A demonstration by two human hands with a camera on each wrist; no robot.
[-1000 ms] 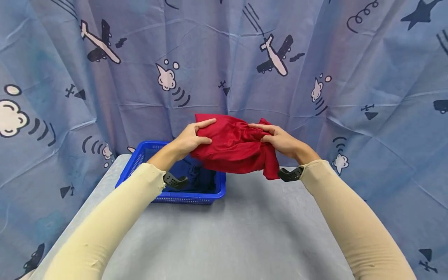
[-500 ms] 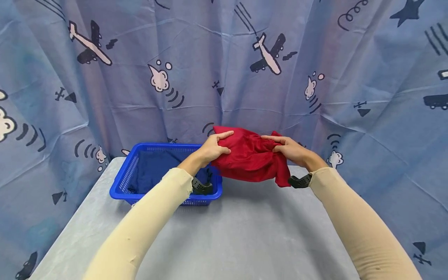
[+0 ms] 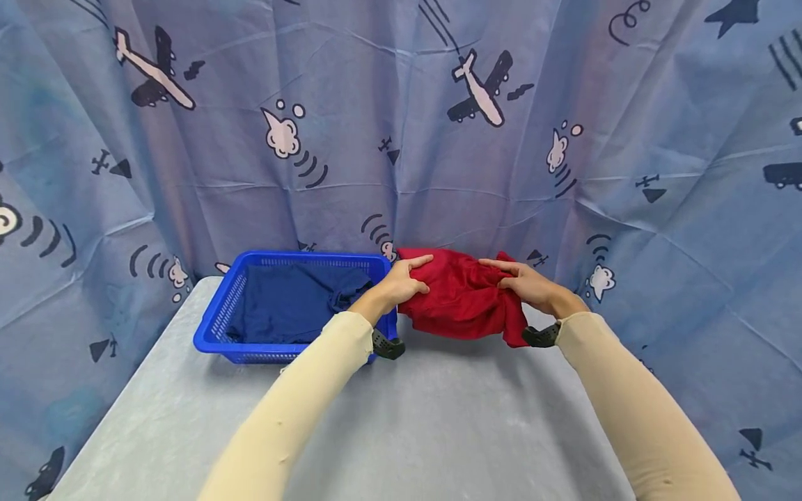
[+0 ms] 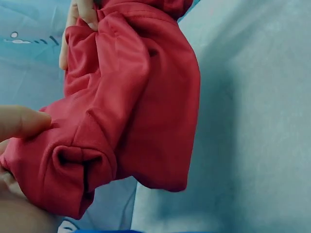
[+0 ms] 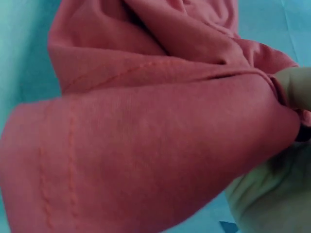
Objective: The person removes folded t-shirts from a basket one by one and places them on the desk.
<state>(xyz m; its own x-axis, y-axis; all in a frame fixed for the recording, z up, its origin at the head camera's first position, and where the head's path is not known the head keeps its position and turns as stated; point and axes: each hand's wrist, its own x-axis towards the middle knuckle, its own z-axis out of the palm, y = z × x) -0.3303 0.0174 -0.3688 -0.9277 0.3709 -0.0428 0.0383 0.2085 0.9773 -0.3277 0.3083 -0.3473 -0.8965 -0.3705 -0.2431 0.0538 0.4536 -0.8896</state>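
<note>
A bunched, folded red shirt (image 3: pixel 457 299) is stretched between both hands near the back of the table, to the right of the basket. The left hand (image 3: pixel 399 280) pinches its left end, thumb on the near side. At the right end, the right hand (image 3: pixel 529 284) grips the gathered cloth between thumb and fingers, and a loose flap hangs below. Up close in the right wrist view, a flap of the shirt (image 5: pixel 146 150) has a double-stitched hem. The left wrist view shows a rolled, folded end of the shirt (image 4: pixel 77 165) by the left thumb.
A blue plastic basket (image 3: pixel 216 327) with perforated sides stands at the back left, holding dark blue clothing (image 3: pixel 285 303). Behind the grey-white table (image 3: pixel 426 431) hangs a blue curtain (image 3: pixel 351 90) printed with planes. Each wrist wears a black strap (image 3: pixel 387 346).
Both hands have carried the red shirt to the right and lower, away from over the basket. The basket and the blue clothing in it now show more fully.
</note>
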